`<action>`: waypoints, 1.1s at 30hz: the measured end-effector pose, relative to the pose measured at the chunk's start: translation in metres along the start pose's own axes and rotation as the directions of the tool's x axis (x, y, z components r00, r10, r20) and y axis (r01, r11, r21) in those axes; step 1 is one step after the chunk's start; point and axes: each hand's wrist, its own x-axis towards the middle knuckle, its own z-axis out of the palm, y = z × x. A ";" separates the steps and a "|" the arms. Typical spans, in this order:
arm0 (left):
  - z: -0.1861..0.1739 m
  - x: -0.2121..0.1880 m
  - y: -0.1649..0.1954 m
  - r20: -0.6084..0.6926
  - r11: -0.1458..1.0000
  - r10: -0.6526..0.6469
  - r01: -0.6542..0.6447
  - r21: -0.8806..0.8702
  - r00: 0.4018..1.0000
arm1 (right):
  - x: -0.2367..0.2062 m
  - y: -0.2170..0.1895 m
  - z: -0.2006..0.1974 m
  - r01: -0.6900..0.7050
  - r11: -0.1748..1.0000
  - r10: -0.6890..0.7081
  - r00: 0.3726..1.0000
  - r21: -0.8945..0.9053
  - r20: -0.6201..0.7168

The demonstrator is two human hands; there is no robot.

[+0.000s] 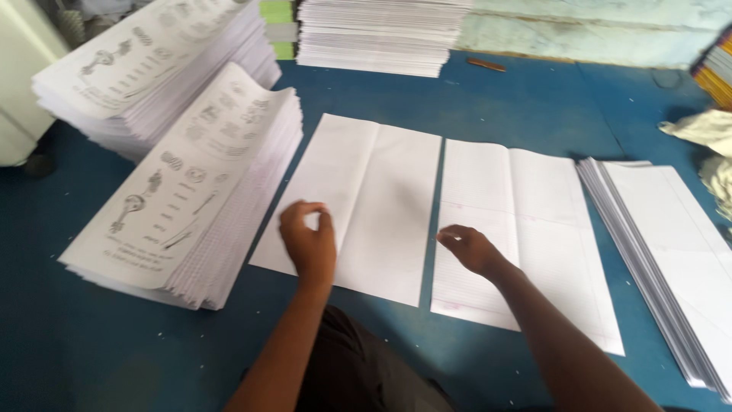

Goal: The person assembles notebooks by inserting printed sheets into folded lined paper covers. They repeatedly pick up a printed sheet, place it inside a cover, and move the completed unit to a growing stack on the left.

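Two large creased white sheets lie side by side on the blue surface. My left hand (308, 243) hovers over the lower left part of the blank sheet (358, 191), fingers curled with thumb and fingertips pinched, nothing visibly held. My right hand (467, 248) rests on the left edge of the faintly ruled sheet (526, 229), fingers loosely bent, near the gap between the two sheets.
A tall stack of printed sheets with drawings (191, 191) stands to the left, another (145, 61) behind it. A plain white stack (374, 34) sits at the back. A fanned stack of ruled sheets (671, 252) lies at the right. Crumpled cloth (709, 137) is at far right.
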 end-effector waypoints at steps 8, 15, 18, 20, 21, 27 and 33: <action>0.105 -0.071 -0.031 0.581 0.921 -0.273 0.383 -0.074 0.767 | -0.063 0.060 -0.004 -0.150 0.974 0.164 0.984 -0.172 0.072; 0.143 -0.127 -0.044 0.741 0.732 -0.606 0.567 0.379 0.287 | -0.102 0.061 0.015 -0.111 0.942 0.148 0.984 -0.318 0.097; 0.150 -0.134 -0.046 0.764 0.705 -0.603 0.602 0.375 0.230 | -0.108 0.054 0.015 -0.096 0.943 0.131 0.987 -0.318 0.093; 0.153 -0.133 -0.050 0.801 0.652 -0.573 0.689 0.315 0.175 | -0.111 0.048 0.016 -0.099 0.950 0.131 0.987 -0.295 0.092; 0.154 -0.134 -0.052 0.800 0.668 -0.567 0.677 0.308 0.197 | -0.111 0.045 0.015 -0.098 0.953 0.128 0.988 -0.285 0.088; 0.156 -0.136 -0.059 0.769 0.689 -0.582 0.663 0.293 0.264 | -0.112 0.023 0.017 -0.066 0.970 0.096 0.988 -0.235 0.117; 0.150 -0.134 -0.053 0.856 0.644 -0.478 0.741 0.189 0.197 | -0.111 0.014 0.017 -0.042 0.983 0.073 0.983 -0.179 0.168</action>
